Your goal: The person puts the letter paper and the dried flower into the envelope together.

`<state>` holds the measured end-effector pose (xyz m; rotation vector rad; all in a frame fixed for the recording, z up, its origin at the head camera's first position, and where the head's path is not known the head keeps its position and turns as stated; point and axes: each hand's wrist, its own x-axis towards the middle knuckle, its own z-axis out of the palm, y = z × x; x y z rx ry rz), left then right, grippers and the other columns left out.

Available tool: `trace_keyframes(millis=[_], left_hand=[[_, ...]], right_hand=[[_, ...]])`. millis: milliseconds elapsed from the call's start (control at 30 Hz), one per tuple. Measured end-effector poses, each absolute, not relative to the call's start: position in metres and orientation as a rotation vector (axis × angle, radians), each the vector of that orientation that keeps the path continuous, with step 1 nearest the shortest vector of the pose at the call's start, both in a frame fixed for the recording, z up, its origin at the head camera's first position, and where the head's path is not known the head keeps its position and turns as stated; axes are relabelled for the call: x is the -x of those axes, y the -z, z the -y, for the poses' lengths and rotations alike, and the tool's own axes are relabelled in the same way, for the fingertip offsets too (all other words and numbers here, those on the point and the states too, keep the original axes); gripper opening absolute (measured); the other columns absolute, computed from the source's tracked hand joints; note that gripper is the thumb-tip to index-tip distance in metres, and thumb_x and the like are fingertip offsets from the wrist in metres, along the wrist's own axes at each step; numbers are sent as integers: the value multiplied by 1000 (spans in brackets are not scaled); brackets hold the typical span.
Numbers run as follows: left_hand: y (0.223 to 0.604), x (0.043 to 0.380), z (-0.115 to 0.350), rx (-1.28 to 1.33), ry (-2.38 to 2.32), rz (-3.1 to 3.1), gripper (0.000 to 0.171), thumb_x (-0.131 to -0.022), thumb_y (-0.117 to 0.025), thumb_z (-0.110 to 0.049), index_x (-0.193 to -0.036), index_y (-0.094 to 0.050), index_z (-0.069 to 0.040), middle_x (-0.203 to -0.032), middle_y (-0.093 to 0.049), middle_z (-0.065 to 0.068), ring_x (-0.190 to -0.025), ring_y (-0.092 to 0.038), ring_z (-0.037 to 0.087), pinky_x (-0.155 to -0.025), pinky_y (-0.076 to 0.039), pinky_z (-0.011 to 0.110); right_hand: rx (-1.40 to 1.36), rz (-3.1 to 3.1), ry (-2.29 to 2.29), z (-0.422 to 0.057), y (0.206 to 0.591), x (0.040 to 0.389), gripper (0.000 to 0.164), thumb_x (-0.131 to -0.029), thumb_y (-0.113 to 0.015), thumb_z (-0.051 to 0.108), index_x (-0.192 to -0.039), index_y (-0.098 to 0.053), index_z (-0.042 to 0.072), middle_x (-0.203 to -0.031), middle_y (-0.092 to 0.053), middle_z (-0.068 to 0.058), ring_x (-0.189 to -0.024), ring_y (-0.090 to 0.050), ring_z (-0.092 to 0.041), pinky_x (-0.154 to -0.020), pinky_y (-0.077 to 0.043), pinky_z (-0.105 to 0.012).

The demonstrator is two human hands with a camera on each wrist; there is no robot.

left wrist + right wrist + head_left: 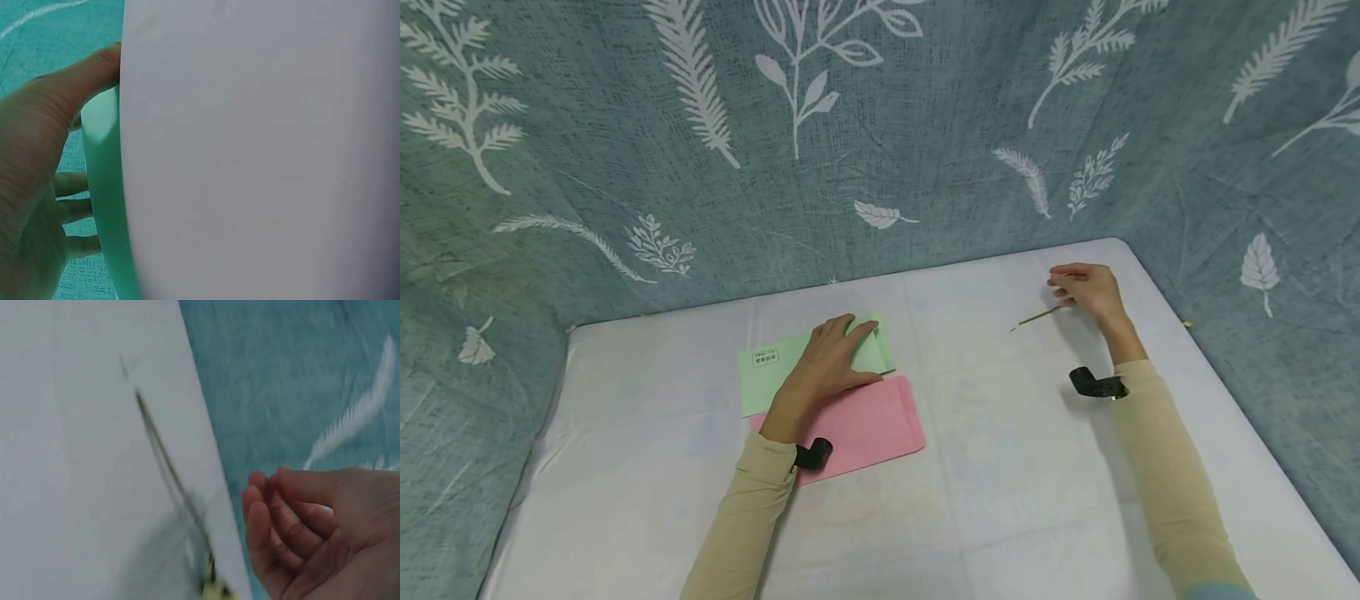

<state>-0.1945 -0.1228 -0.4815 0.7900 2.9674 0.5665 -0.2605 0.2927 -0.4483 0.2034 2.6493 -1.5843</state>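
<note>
My left hand (829,362) is spread over the right end of a light green envelope (778,379) with a small printed box. Its thumb lies near the border with a pink envelope (865,425), which overlaps the green one's near side. In the left wrist view a pale sheet (250,156) fills most of the picture, with a green edge (109,187) beside the fingers. Toward the far right corner is my right hand (1090,292), fingers loosely curled, nothing visible between them. Beside its fingertips sits a thin stem (172,472), blurred, with something yellowish at its lower end.
A white cloth (1000,467) covers the table. Behind it and along the sides hangs a green-blue curtain (940,167) with white leaf prints. A black wrist camera (1097,384) sits on the right wrist, another camera (815,454) on the left.
</note>
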Motion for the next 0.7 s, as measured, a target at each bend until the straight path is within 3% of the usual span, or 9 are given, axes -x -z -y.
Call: trace_keyframes(millis=[133,233,333,400,500,600,700], left_hand=[[479,193,123,-791,-571,-2964,82,-76,-82,-46,-144,-49,-13,-140,-44,24,-129,-41,40,-108,-30,57],[478,193,123,-796,-564,-2962,83,-76,-82,-46,-144,-48,-13,-140,-44,24,-129,-41,40,-108,-30,57],[477,193,123,-789,-555,-2964,83,-77,-81,-46,-145,-48,-13,-140,-44,24,-130,-41,40,-108,-30,57],[478,193,123,-779,-551,-2964,82,-77,-81,-46,-145,-48,-13,-141,-43,24,-130,-41,40,-108,-30,57],[478,193,123,-767,-552,-2961,82,-77,-81,-46,-145,-48,-14,-141,-43,23,-130,-40,39,-109,-29,57],[479,193,123,-775,-547,-2966,82,-77,-81,-46,-145,-48,-14,-141,-44,23,-130,-41,39,-108,-30,56],[480,193,123,-784,-541,-2965,83,-77,-81,-47,-145,-48,-14,-141,-43,22,-130,-41,39,-108,-30,56]], right_hand=[[-286,-2677,1677,-322,455,260,39,-98,-58,16,-124,-59,-13,-73,-63,22,-67,-60,6,-58,-51,-13],[-347,-2742,1698,-336,459,258,39,-97,-59,16,-121,-61,-14,-70,-58,28,-68,-58,7,-57,-50,-12],[-405,-2844,1590,-346,462,257,39,-98,-59,20,-121,-63,-11,-81,-65,15,-73,-56,5,-62,-48,-12],[-412,-2901,1486,-352,465,257,40,-99,-58,23,-121,-64,-9,-95,-70,-3,-82,-59,-5,-69,-45,-14],[-340,-2959,1351,-359,470,256,39,-100,-56,22,-122,-64,-9,-121,-63,-24,-104,-60,-24,-78,-43,-24],[-180,-2980,1280,-365,475,252,37,-99,-57,20,-121,-63,-9,-129,-57,-30,-118,-54,-41,-84,-45,-39],[-51,-2966,1226,-369,478,249,38,-100,-57,21,-122,-62,-9,-132,-54,-31,-123,-49,-47,-93,-44,-52]])
